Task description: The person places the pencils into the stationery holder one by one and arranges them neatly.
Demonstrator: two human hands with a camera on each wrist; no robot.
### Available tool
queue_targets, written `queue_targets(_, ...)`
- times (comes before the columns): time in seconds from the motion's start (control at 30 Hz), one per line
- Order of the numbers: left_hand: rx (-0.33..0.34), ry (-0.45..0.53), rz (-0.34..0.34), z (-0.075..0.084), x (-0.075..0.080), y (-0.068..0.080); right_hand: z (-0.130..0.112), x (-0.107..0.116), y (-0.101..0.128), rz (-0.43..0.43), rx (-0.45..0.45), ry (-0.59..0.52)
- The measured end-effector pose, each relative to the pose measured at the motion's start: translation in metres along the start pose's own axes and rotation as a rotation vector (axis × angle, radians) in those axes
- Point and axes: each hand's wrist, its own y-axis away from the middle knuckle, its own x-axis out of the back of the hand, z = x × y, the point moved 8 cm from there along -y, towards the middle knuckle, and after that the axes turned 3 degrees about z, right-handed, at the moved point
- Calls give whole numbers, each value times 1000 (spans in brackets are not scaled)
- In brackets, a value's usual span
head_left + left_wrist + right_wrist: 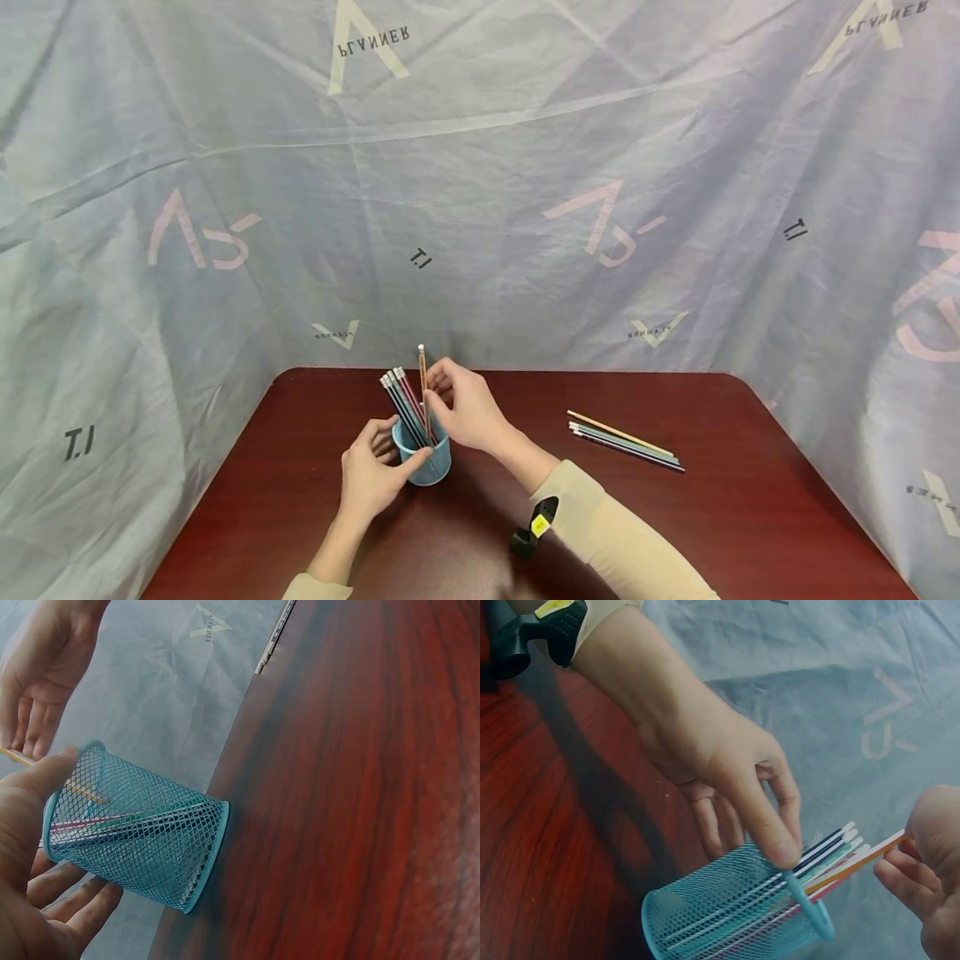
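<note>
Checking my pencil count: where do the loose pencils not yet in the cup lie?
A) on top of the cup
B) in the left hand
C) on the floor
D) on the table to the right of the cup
D: the loose pencils lie flat on the dark red wooden table, to the right of the blue mesh cup.

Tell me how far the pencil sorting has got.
Done: several pencils already stand in the blue mesh cup. In hand: the right hand pinches an orange pencil with its lower end inside the cup, while the left hand grips the cup's rim. Left: a few loose pencils lie on the table, to the right.
</note>
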Motion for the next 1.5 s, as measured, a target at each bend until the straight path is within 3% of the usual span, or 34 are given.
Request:
queue_targets(0.23, -22, 13, -2, 2, -1, -1, 10, -13, 1, -53, -50, 21)
queue_targets(0.43, -36, 13, 2, 3, -1, 0, 13, -24, 3, -94, -41, 91)
queue_targets(0.77, -5, 28, -2, 0, 1, 1, 17, -43, 0, -150, -31, 190)
queue_targets(1.5, -13, 11, -5, -1, -2, 1, 17, -52, -1, -138, -108, 221)
